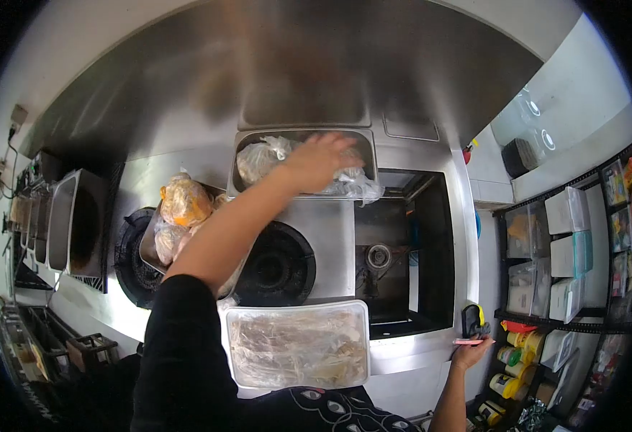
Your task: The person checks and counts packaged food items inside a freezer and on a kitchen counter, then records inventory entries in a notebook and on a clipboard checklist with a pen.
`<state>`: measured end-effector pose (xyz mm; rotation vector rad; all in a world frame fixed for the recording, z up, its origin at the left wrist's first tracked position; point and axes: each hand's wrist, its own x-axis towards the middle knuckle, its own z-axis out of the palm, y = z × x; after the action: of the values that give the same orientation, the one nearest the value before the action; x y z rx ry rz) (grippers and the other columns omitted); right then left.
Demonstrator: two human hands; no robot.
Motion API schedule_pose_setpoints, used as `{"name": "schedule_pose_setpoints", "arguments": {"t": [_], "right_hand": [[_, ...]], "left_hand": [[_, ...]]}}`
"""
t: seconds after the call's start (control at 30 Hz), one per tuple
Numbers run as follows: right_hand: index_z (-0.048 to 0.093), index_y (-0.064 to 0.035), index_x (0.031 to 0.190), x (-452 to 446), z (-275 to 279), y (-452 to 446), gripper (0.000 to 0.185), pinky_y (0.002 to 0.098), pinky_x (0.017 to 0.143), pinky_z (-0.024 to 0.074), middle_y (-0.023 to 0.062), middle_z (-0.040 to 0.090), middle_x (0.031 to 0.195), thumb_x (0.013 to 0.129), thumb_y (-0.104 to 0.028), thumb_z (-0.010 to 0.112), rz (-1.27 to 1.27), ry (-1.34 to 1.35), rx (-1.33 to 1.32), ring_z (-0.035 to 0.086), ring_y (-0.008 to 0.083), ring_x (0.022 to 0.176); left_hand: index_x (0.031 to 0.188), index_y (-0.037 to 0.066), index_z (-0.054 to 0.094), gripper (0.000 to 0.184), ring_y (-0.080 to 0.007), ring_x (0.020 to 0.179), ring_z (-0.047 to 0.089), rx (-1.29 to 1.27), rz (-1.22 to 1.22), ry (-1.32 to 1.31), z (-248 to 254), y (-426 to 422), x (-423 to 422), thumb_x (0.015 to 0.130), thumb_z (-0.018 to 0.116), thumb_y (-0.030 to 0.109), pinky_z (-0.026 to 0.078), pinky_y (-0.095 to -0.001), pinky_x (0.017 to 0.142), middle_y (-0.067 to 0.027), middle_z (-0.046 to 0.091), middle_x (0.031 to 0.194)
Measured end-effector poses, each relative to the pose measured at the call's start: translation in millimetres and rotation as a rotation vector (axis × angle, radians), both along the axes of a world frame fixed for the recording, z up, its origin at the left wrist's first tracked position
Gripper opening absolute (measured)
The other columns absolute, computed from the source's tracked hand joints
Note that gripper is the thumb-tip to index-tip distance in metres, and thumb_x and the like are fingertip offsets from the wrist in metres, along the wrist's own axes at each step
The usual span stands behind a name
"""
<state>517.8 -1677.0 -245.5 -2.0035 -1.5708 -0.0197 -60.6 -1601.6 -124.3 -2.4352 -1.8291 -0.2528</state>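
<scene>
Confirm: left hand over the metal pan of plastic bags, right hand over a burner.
Wrong about the right hand: the head view shows it at the counter's right edge, not over a burner. The left hand is over the metal pan of plastic bags.

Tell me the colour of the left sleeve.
The left sleeve is black; it shows best in the head view.

I'm holding my left hand (319,164), blurred, over bagged items (257,162) in the steel pan (301,132) near the desk's (334,245) back edge; my right hand (472,353) is holding a thin pink item (466,341) beside its front right corner.
</scene>
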Motion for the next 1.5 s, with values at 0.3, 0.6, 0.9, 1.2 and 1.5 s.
{"name": "schedule_pose_setpoints", "arguments": {"t": [0.3, 0.6, 0.9, 1.2, 1.5], "right_hand": [[0.046, 0.0008, 0.094, -2.8, 3.1, -1.0, 0.016, 0.0414, 0.084, 0.0380, 0.0198, 0.052, 0.090, 0.082, -0.005, 0.054, -0.019, -0.002, -0.023, 0.051, 0.0366, 0.085], [0.046, 0.0006, 0.093, -2.2, 2.9, -0.5, 0.016, 0.0397, 0.084, 0.0384, 0.0185, 0.052, 0.089, 0.082, -0.006, 0.055, -0.004, 0.033, -0.007, 0.050, 0.0352, 0.084], [0.047, -0.0003, 0.093, -4.4, 4.5, 0.1, 0.016, 0.0392, 0.086, 0.0377, 0.0187, 0.053, 0.088, 0.083, -0.009, 0.055, -0.025, 0.020, 0.004, 0.051, 0.0374, 0.084], [0.048, -0.0010, 0.090, -2.6, 3.2, 0.1, 0.014, 0.0404, 0.071, 0.0406, 0.0177, 0.054, 0.085, 0.081, -0.008, 0.057, 0.005, -0.043, 0.049, 0.052, 0.0356, 0.080], [0.048, -0.0015, 0.092, -0.4, 1.1, 0.0, 0.015, 0.0407, 0.077, 0.0396, 0.0176, 0.054, 0.086, 0.082, -0.009, 0.057, -0.003, -0.040, 0.025, 0.051, 0.0361, 0.083]], "left_hand": [[0.082, 0.008, 0.063, 0.025, -0.0249, 0.081, 0.061, -0.039, 0.060, -0.523, -39.8, 45.8, -22.2, 0.063, 0.055, -0.007, 0.048, -0.0359, 0.073, -0.0104, 0.063, 0.084], [0.079, 0.003, 0.060, 0.011, -0.0129, 0.063, 0.057, 0.001, 0.423, -0.851, 15.0, 52.0, -57.2, 0.071, 0.054, -0.003, 0.046, -0.0273, 0.055, -0.0056, 0.059, 0.068], [0.080, 0.003, 0.059, 0.013, -0.0101, 0.054, 0.053, -0.134, 0.492, -0.673, 54.2, 45.4, -43.6, 0.069, 0.056, -0.004, 0.042, -0.0247, 0.048, -0.0042, 0.058, 0.066], [0.072, 0.002, 0.061, 0.014, -0.0102, 0.057, 0.052, -0.329, 0.556, -0.904, 2.9, 35.0, -40.6, 0.067, 0.070, 0.011, 0.042, -0.0280, 0.053, -0.0035, 0.059, 0.063], [0.065, 0.008, 0.059, 0.028, -0.0116, 0.054, 0.051, -0.588, 0.658, -0.859, 2.4, 31.5, -40.3, 0.069, 0.075, 0.030, 0.042, -0.0284, 0.051, -0.0014, 0.056, 0.060]]}}
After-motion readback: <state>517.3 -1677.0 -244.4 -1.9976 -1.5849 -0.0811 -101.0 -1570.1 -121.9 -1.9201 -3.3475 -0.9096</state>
